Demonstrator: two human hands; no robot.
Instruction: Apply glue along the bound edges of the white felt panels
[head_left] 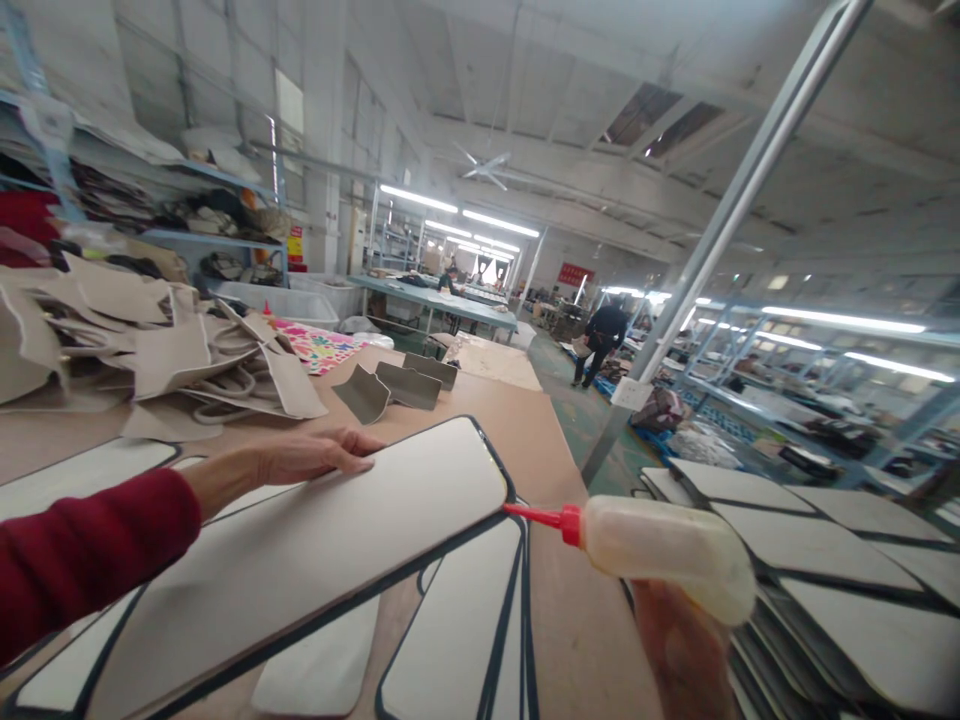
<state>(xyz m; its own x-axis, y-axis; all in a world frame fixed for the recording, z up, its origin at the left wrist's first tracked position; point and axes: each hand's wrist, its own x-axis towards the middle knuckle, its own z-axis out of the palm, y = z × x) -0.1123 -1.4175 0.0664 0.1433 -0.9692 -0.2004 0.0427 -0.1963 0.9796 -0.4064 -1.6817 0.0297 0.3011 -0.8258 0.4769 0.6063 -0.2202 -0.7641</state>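
My left hand [319, 455] is closed on the far long edge of a white panel [337, 545] with rounded corners and a dark border, thumb on top. The panel is held tilted above the table. My right hand [679, 640], partly blurred, grips a translucent squeeze bottle [660, 545] of yellowish liquid, lying nearly sideways. Its red nozzle [536, 515] meets the panel's dark edge at the right-hand corner. Whether liquid is coming out there, I cannot tell. Under the held panel lie more white dark-edged panels [457, 610], fanned over each other on the brown table [577, 625].
Beige pieces with looped handles [202, 360] are heaped at the table's left. Folded olive pieces [405, 385] stand farther back. Stacked panels [810, 540] sit to the right, beside a slanting metal post [720, 235]. A person in dark clothes [602, 335] is in the aisle.
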